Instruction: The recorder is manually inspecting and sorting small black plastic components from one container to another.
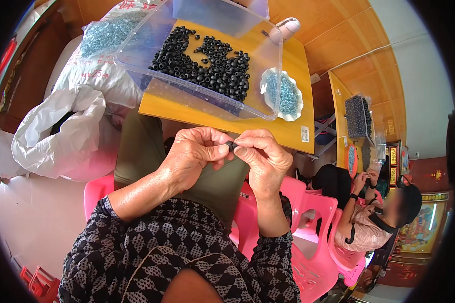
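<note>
One clear bin (264,55) of black beads (179,59), too many to count, and one scalloped white dish (299,101) of pale-blue beads (287,96) stand on a yellow counter (299,65); a strip shows along its near edge. In open room short of that edge, the left hand (191,153) and right hand (267,160) pinch one black bead (231,145) between fingertips.

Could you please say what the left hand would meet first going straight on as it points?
Past the black part it touches, the left hand would likely meet the right hand first, though depth is unclear.
</note>
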`<state>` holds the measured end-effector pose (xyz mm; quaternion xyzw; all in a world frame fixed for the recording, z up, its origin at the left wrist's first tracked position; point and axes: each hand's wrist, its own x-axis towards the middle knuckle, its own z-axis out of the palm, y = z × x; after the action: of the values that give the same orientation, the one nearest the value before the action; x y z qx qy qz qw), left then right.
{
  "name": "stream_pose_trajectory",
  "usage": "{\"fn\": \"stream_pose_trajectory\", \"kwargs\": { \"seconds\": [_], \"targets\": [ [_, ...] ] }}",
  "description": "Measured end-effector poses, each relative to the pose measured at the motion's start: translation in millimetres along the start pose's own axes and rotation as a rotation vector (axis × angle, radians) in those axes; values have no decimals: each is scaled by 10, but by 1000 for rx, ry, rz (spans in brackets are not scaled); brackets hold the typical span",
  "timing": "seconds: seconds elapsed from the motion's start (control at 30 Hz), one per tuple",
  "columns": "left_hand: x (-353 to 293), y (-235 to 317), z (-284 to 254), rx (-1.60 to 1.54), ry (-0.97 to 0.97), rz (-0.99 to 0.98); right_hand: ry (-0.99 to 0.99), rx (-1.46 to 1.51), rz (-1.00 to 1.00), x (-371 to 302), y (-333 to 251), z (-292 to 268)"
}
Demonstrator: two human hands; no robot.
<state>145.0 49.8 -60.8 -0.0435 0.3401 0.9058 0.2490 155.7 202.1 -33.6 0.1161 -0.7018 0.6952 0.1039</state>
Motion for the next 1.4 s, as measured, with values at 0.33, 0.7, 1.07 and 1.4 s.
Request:
{"fn": "stream_pose_trajectory", "kwargs": {
  "seconds": [0.33, 0.7, 1.07, 1.4],
  "targets": [
    [-17, -11, -11, 56, 14, 64, -73, -279, -161, 15, -35, -11],
    [-17, -9, -2, 87, 10, 45, -117, -379, -252, 35, -1, -56],
    [-1, -32, -41, 66, 11, 42, -170, -445, -244, 58, -42, -76],
    [-12, 3, -12, 51, 60, -38, -147, -464, -283, 40, -20, -42]
  ]
}}
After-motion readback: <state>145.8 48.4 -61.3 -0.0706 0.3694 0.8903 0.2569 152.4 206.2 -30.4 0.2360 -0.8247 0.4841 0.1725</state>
